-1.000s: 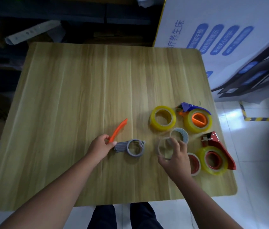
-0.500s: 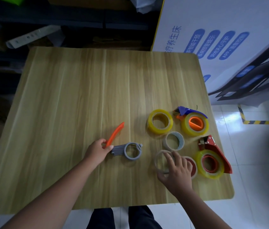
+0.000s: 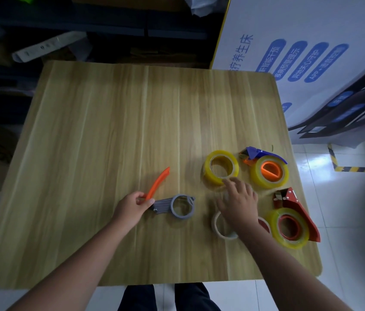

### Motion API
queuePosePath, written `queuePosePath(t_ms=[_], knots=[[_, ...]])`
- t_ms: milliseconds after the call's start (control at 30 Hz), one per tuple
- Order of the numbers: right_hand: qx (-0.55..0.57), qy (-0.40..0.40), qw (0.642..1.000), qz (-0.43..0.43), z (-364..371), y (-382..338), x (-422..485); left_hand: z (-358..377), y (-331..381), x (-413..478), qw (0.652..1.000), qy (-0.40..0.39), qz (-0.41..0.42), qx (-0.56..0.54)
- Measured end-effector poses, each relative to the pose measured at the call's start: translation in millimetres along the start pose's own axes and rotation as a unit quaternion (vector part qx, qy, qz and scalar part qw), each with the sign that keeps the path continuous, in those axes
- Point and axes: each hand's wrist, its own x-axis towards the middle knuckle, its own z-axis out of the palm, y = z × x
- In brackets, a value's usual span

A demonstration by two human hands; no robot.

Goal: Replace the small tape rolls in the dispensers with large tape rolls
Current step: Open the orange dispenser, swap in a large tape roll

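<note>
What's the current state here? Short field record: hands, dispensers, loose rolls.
left hand: shut on the handle end of the grey and orange dispenser, whose spool ring is empty
right hand: open, fingers reaching to the loose large yellow roll, not gripping it
blue dispenser: holds a large yellow roll
red dispenser: holds a large yellow roll
small rolls: one pale roll lies partly under the right wrist; others hidden by the hand
table: wooden, far half bare
</note>
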Motion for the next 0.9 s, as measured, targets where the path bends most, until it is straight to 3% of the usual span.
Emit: queuePosePath(t_ms=[200,467,600,733,900], knots=[[-0.054,-0.103,0.992,-0.041,-1,-22,72,-4,0,-5,1.000,0.011,0.020,0.003],[-0.101,-0.097,0.990,-0.034,2,-13,65,-9,-6,-14,0.997,0.022,0.077,0.006],[-0.110,-0.050,0.991,-0.051,-5,-10,65,-10,-9,-17,0.997,0.015,0.076,0.007],[-0.027,0.018,0.998,-0.062,-17,-18,61,-10,-4,-21,0.995,0.024,0.098,0.017],[0.020,0.073,0.985,-0.154,-39,-41,44,-9,17,-24,0.983,0.083,0.160,0.026]])
